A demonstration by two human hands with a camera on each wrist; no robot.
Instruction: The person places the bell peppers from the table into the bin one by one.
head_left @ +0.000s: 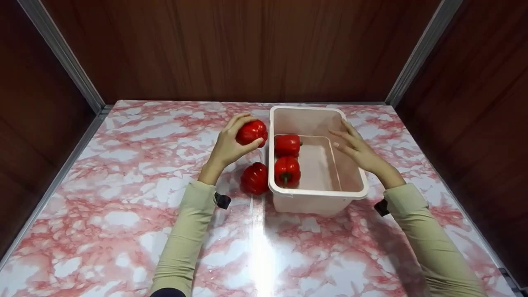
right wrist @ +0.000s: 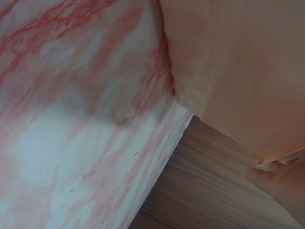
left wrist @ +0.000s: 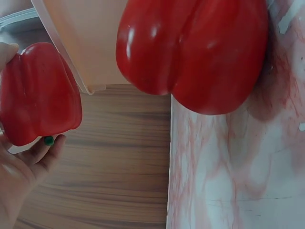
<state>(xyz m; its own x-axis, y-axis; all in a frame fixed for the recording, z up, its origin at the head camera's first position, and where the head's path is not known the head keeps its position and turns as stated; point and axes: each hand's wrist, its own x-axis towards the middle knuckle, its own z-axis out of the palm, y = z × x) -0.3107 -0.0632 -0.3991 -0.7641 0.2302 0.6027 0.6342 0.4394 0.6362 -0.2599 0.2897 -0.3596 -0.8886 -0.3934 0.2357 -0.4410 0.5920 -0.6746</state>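
My left hand [head_left: 231, 144] grips a red bell pepper [head_left: 252, 132] just left of a white plastic bin [head_left: 317, 194]; in the left wrist view that pepper [left wrist: 38, 93] sits in my fingers [left wrist: 45, 152]. Another red pepper [head_left: 255, 178] lies on the table against the bin's left wall, filling the left wrist view [left wrist: 195, 52]. Two red peppers [head_left: 287, 145] [head_left: 287, 170] lie inside the bin along its left side. My right hand [head_left: 357, 148] rests with straight fingers on the bin's right rim; the right wrist view shows the bin wall [right wrist: 238, 71].
The pink marbled tabletop [head_left: 123, 214] is bounded by dark wood panels [head_left: 231, 45] at the back and both sides, with metal corner strips [head_left: 62, 53]. The bin stands right of centre toward the back.
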